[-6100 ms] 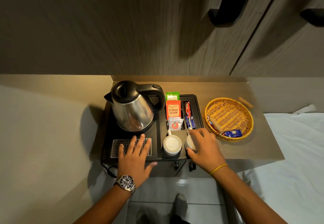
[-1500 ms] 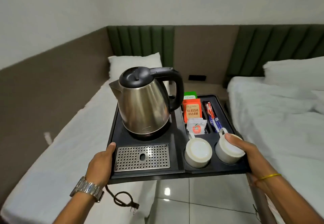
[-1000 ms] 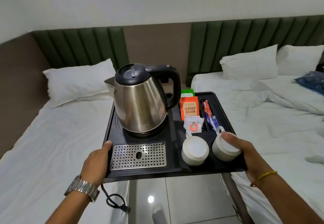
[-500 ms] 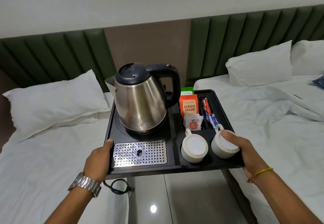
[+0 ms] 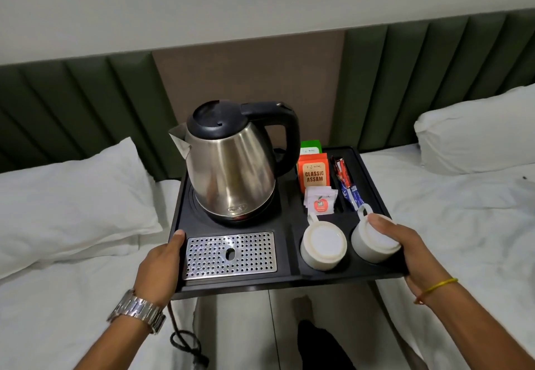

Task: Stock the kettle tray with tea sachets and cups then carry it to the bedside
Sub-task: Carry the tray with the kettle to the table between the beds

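Observation:
I hold the black kettle tray (image 5: 372, 178) in the air between two beds. My left hand (image 5: 160, 265) grips its front left corner. My right hand (image 5: 405, 249) grips the front right corner, thumb resting on the right upturned white cup (image 5: 367, 243). A second upturned cup (image 5: 322, 246) sits beside it. The steel kettle (image 5: 231, 167) stands on the tray's back left, behind a perforated metal drip grid (image 5: 230, 255). Orange Classic Assam tea sachets (image 5: 314, 174), a green sachet (image 5: 310, 147), small white packets (image 5: 320, 200) and red and blue stick packets (image 5: 346, 183) fill the back right compartments.
White beds lie on either side, with a pillow (image 5: 66, 207) at the left and another pillow (image 5: 474, 135) at the right. A green padded headboard (image 5: 86, 100) and brown wall panel (image 5: 249, 77) are ahead. The kettle's black cord (image 5: 185, 340) dangles under the tray over tiled floor.
I have lifted the tray off the wooden table and carried it across the room. Over the last second the view has closed in on the gap between the beds; both grips are unchanged.

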The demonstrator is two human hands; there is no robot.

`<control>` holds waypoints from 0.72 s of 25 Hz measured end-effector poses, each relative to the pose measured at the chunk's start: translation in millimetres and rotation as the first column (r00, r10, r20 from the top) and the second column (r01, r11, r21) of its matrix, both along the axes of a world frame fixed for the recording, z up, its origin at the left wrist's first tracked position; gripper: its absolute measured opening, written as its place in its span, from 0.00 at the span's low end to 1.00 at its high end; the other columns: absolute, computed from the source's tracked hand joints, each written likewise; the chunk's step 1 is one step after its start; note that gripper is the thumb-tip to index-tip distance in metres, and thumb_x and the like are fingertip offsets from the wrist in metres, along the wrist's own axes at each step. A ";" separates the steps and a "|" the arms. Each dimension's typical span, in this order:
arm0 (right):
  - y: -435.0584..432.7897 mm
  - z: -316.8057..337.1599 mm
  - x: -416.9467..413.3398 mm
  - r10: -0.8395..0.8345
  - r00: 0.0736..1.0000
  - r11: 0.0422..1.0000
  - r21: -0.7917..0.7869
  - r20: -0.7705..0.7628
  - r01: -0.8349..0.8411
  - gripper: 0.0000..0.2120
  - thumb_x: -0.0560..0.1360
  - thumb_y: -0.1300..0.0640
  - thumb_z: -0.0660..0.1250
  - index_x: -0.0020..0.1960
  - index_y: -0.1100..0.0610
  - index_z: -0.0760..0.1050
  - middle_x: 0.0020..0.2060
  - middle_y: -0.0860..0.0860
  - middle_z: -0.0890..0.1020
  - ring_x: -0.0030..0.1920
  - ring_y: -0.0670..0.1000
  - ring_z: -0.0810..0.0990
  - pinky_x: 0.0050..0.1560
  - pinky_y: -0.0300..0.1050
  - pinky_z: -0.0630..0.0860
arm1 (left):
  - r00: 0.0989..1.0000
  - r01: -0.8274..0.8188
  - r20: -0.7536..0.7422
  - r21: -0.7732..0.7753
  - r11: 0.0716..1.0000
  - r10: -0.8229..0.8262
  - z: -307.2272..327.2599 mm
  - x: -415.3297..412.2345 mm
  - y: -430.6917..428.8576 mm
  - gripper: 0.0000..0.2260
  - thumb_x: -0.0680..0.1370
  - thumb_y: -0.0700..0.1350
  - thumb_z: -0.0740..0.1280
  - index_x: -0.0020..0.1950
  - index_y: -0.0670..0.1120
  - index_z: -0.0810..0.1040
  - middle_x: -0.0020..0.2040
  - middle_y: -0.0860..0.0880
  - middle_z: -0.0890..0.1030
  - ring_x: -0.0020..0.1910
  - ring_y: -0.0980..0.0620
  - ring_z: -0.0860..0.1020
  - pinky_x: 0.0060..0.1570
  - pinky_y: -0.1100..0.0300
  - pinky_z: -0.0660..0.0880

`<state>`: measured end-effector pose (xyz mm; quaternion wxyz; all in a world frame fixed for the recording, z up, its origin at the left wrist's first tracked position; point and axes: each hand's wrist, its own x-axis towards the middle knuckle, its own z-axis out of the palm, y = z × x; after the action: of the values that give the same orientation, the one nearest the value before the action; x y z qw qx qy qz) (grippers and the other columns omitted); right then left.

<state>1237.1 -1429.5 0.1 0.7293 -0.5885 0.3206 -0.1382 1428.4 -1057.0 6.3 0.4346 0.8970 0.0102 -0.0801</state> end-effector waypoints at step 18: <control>-175.7 -520.3 432.9 0.095 0.993 0.995 0.004 0.073 -0.095 0.29 0.55 0.33 0.80 0.51 0.47 0.90 0.49 0.54 0.91 0.47 0.54 0.91 0.55 0.50 0.81 | 0.984 -0.166 0.055 -0.067 0.984 0.170 -495.0 403.4 -173.5 0.25 0.81 0.61 0.60 0.38 0.44 0.81 0.36 0.49 0.80 0.39 0.45 0.77 0.41 0.53 0.68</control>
<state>1670.0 -1605.2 -520.2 0.7485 -0.5948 0.2660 -0.1234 1831.7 -1230.5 -488.7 0.4677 0.8809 0.0703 -0.0162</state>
